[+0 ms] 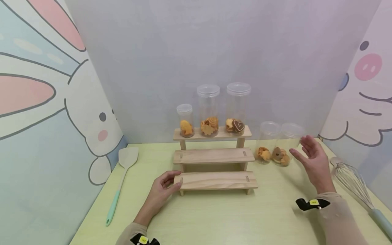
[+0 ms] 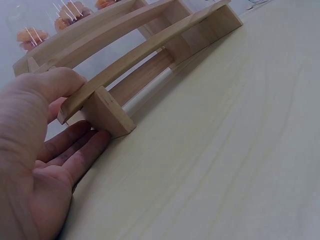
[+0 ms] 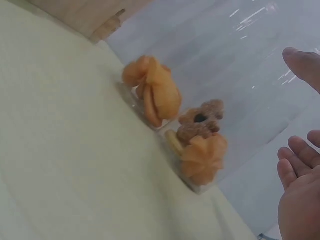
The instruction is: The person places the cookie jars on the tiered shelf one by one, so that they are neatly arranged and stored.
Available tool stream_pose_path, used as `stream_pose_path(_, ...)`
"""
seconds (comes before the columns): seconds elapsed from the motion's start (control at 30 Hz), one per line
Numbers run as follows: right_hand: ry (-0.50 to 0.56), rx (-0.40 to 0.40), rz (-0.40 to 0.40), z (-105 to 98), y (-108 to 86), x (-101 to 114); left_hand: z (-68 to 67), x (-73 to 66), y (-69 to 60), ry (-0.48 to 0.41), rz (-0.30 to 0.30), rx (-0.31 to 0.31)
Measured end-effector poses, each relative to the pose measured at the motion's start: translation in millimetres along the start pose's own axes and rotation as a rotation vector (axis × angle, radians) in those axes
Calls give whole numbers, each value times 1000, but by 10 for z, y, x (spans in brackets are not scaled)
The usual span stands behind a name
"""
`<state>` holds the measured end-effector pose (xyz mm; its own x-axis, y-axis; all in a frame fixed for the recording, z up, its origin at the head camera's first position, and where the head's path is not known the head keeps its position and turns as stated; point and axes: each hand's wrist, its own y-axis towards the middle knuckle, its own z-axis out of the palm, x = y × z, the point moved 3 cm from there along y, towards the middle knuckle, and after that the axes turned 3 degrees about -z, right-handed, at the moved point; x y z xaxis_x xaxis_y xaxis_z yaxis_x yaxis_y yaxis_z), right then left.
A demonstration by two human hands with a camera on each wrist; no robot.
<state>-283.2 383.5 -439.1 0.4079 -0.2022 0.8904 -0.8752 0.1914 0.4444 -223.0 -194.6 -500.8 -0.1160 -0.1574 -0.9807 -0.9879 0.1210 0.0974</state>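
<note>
A three-tier wooden display stand (image 1: 214, 155) stands on the table, with three lidded clear jars of cookies on its top tier: a small jar (image 1: 185, 117), a tall jar (image 1: 209, 107) and another tall jar (image 1: 238, 105). My left hand (image 1: 160, 192) grips the left end of the lowest tier, thumb on top and fingers by the leg (image 2: 107, 112). To the right of the stand, two more clear cookie jars sit side by side, a left one (image 1: 267, 137) and a right one (image 1: 288, 139). Beside the right one my right hand (image 1: 315, 163) is spread, thumb and fingers apart, holding nothing.
A spatula (image 1: 120, 183) with a white head and green handle lies on the table at the left. At the right edge lies a wire whisk (image 1: 355, 185). Cartoon-printed panels (image 1: 101, 136) flank the table, and a plain pale wall (image 1: 153, 68) rises behind.
</note>
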Motion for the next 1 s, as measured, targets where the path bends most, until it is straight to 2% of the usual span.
stream_pose_path(0.2, -149, 69, 50, 63, -72, -220, -2, -2, 1, -1, 2, -6)
stream_pose_path(0.5, -259, 126, 58, 165, -131, -331, 11, -1, -3, -8, 8, -12)
stream_pose_path(0.8, -323, 118, 70, 214, -113, -396, 9, 4, 0, 3, 5, -12)
stream_pose_path(1.0, -360, 69, 46, 235, -108, -381, 5, -2, -6, 9, 15, -6)
